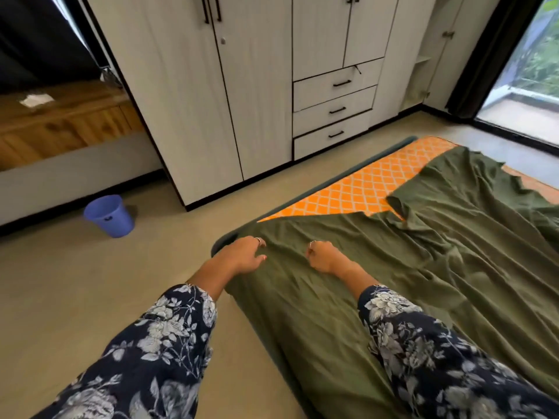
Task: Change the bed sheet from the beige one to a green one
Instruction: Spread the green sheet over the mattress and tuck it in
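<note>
Floral sleeves (157,343), wrinkled green sheet (378,282)

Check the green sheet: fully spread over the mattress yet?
Not yet. The green sheet lies wrinkled, one corner folded back, leaving the orange mattress bare along the far edge.
</note>
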